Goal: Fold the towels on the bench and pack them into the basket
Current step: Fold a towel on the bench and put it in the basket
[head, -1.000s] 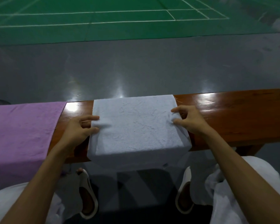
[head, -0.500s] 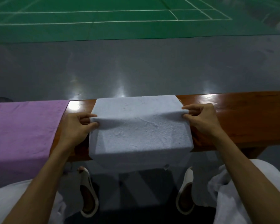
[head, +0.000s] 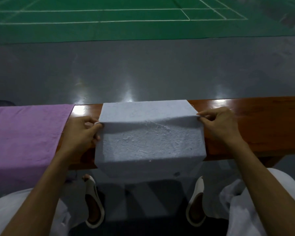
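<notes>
Grey towel [head: 150, 142] lies across the bench [head: 254, 126] in front of me, far edge along the bench's far side, near part hanging off toward my knees. Left grip [head: 78, 133] pinches its left edge and right grip [head: 218, 126] its right edge, both about mid-length, with a low ridge raised between them.

Step, as I judge it: making a fold. The next move calls for carrying the pinched line across evenly, both sides level, so the edges meet square.

Room: bare bench to the right, well open. To the left, the purple towel [head: 24, 133] is draped over the bench, with a narrow bare strip between it and the grey one where my left grip sits. Basket not in view.
</notes>
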Demonstrator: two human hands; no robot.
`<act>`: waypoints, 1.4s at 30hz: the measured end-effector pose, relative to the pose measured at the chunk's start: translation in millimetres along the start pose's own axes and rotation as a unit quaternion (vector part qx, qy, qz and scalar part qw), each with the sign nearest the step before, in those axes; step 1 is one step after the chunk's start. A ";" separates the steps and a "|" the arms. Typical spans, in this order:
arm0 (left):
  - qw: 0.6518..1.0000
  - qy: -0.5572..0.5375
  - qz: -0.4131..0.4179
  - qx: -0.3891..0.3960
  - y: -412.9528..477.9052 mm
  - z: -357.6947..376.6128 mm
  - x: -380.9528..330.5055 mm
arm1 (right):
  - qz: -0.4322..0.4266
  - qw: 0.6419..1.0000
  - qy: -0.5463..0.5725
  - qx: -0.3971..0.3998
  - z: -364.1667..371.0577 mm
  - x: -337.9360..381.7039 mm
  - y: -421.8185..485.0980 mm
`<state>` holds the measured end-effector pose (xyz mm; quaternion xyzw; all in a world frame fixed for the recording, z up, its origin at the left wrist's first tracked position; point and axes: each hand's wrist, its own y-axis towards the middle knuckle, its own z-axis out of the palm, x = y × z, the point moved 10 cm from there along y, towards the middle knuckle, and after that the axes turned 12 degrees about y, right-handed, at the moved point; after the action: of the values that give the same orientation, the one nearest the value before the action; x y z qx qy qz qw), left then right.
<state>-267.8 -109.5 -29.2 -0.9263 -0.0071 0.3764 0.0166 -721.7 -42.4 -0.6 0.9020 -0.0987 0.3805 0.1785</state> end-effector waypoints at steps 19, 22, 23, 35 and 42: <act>0.890 -0.447 0.065 0.057 66.4 -35.6 -85.7 | 0.057 0.805 0.590 -0.002 -3.3 89.4 77.6; 0.843 -0.511 0.156 0.061 55.7 -70.4 -115.1 | -0.053 0.783 0.620 0.012 -37.6 121.0 77.8; 0.840 -0.511 0.169 0.068 51.9 -74.2 -117.6 | -0.065 0.785 0.615 0.014 -42.1 121.4 74.2; 0.996 -0.042 -0.028 0.076 19.6 -9.8 6.2 | 0.150 0.954 0.215 0.145 24.0 7.2 10.5; 0.931 0.118 -0.062 0.339 -10.9 27.9 26.3 | 0.212 0.900 0.055 0.377 50.3 -21.8 -20.1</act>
<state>-268.4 -97.3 -67.1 -0.9011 0.0657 0.2424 0.3534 -697.6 -43.0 -53.9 0.8374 -0.1265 0.4667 -0.2549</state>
